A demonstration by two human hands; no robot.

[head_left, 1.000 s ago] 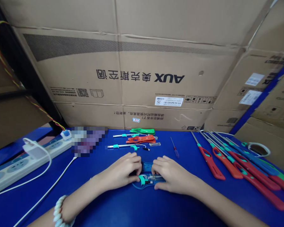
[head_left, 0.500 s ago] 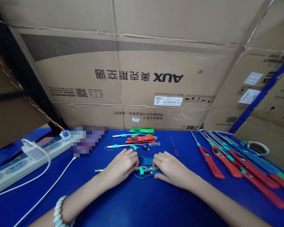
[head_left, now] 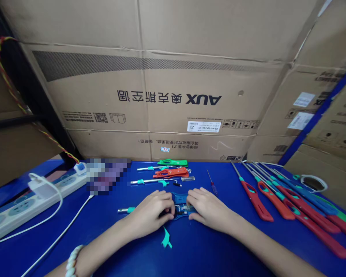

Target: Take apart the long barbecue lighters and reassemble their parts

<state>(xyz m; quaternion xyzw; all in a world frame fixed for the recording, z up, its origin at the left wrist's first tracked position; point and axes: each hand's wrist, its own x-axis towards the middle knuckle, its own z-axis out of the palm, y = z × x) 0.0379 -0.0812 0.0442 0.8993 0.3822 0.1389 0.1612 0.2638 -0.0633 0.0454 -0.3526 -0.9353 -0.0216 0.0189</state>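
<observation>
An opened blue lighter casing (head_left: 180, 198) lies on the table between my hands, with white wires and a black igniter piece (head_left: 181, 212) showing inside. My left hand (head_left: 154, 209) curls its fingers over the casing's left part. A metal lighter tube (head_left: 122, 210) with a teal collar sticks out beyond it. My right hand (head_left: 206, 206) grips the casing's right end, near a clear fuel tank (head_left: 188, 207) partly under the fingers. Just below my left hand, a teal trigger (head_left: 166, 237) rests loose on the table.
Behind my hands lie opened red (head_left: 171, 172) and green (head_left: 173, 162) lighter casings with their tubes. A small screwdriver (head_left: 212, 182) is to their right. Several assembled lighters (head_left: 311, 207) spread at right. A power strip (head_left: 23, 206) with cables stands left; cardboard (head_left: 167, 77) walls the back.
The teal trigger has left the blue casing and now lies on the table below my left hand. My left hand has shifted slightly right and down; my right hand stays on the casing.
</observation>
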